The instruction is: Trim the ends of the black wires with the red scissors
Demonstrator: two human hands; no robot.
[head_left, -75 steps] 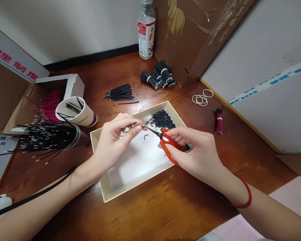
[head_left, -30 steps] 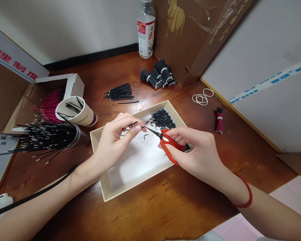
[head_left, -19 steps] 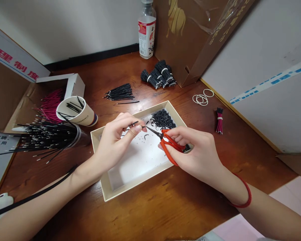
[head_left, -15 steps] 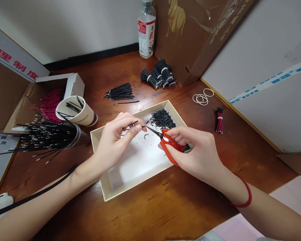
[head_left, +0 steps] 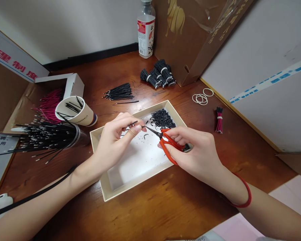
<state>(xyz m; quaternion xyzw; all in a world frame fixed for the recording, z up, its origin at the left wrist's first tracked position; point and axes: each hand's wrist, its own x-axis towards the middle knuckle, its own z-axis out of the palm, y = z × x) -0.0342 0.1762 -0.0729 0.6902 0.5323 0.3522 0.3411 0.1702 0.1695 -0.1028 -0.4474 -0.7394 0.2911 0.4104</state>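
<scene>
Over a shallow cream box lid, my left hand pinches a short black wire between thumb and fingers. My right hand is wrapped round red-handled scissors, whose narrow dark blades point left. Their tips meet the wire's end close to my left thumb; whether they touch it is too small to tell. A heap of black offcuts lies in the lid's far corner, and tiny scraps are scattered over its white bottom.
Left stand a paper cup and a clear container of black wires, near a white box and pink wires. Behind are loose black wires, banded bundles and a bottle. Rubber bands and a pink-black bundle lie right.
Both hands, the wire and the scissors hold almost the same position. Only a very slight shift of the whole view shows.
</scene>
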